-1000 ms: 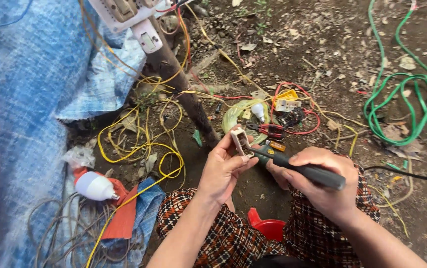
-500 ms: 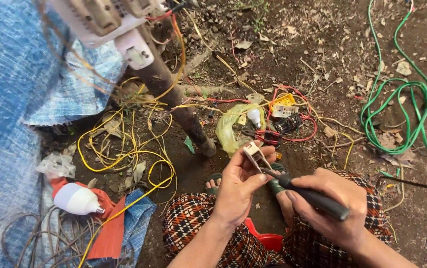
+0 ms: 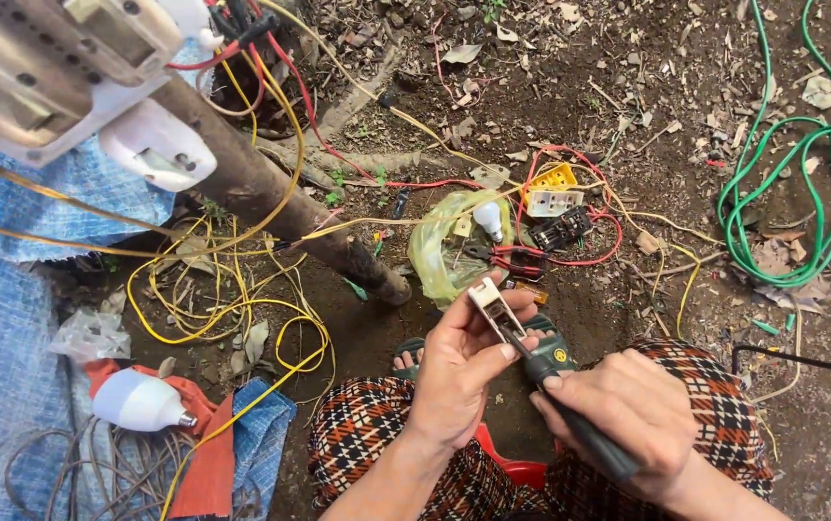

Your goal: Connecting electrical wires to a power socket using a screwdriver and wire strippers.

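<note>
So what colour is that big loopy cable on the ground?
The coiled cable is green, shown in the head view.

Left hand [image 3: 459,371] pinches a small white switch part [image 3: 493,307], tilted, w/ thumb and fingers. Right hand [image 3: 633,410] grips a dark-handled screwdriver [image 3: 575,425], tip touching the part. Just beyond the part: yellowish plastic bag [image 3: 435,256] w/ small bulb [image 3: 489,220]. Left of it: yellow wire [image 3: 232,314] loops, wooden post [image 3: 280,207]. Far right: green cable [image 3: 802,212] coil.
</note>
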